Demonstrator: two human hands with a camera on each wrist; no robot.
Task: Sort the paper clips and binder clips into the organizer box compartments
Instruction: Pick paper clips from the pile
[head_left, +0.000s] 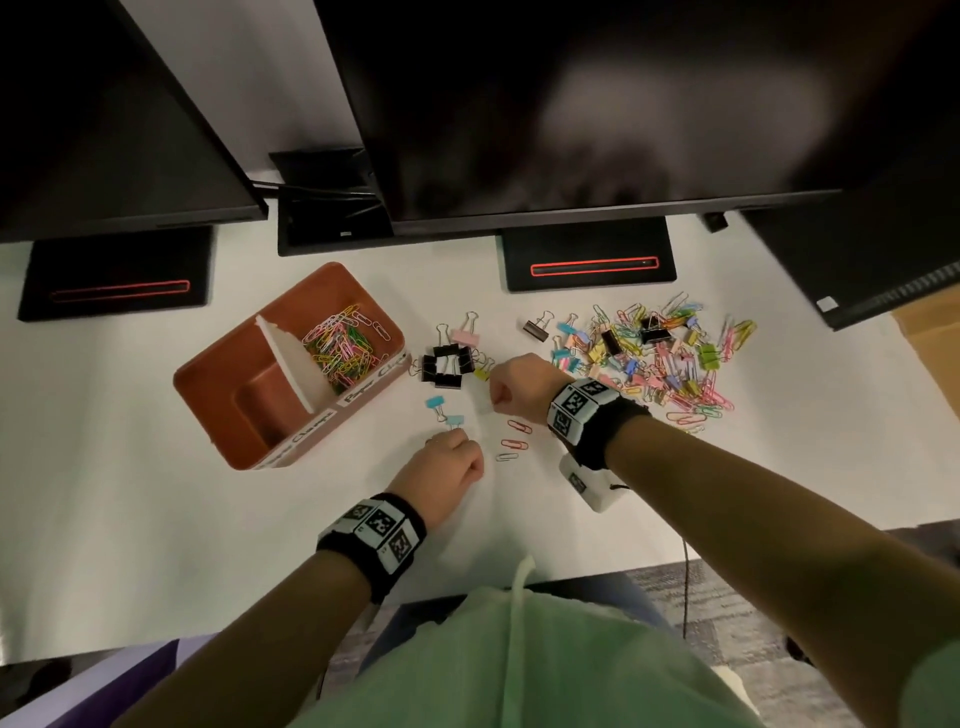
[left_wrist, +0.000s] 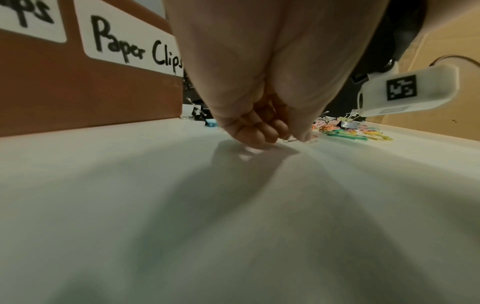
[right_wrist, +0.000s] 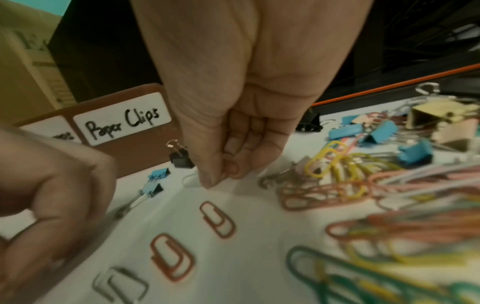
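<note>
On the white table (head_left: 130, 493), just in front of the organizer box (head_left: 208, 374), both hands are down at the surface with fingers curled. The left hand (head_left: 441, 470) pinches a small pale paper clip (left_wrist: 290, 139) between thumb and fingertips, right against the tabletop; the wrist view shows the wire loop caught there. The right hand (head_left: 517, 384) is also bunched, thumb and forefinger (right_wrist: 207, 176) pressed together at a faint whitish paper clip (right_wrist: 189, 181) lying on the table; whether it is lifted I cannot tell.

Between the two hands lie two red paper clips (head_left: 519, 427) and a grey one (head_left: 507, 457), apart from each other in a loose row. Just beyond the left hand sit two light blue binder clips (head_left: 435, 402). Further out, near the box's right end, four black binder clips (head_left: 441, 365) form a rough square, with a pink one (head_left: 465, 336) and a yellow one (head_left: 482, 373) beside them.

To the right spreads the mixed pile (head_left: 670, 358) of coloured paper clips and binder clips. The box's far compartment, labelled "Paper Clips" (right_wrist: 122, 121), holds a heap of coloured paper clips (head_left: 340, 345); a white divider (head_left: 296, 364) separates it from the near compartment. Two dark monitors (head_left: 597, 104) stand behind.
</note>
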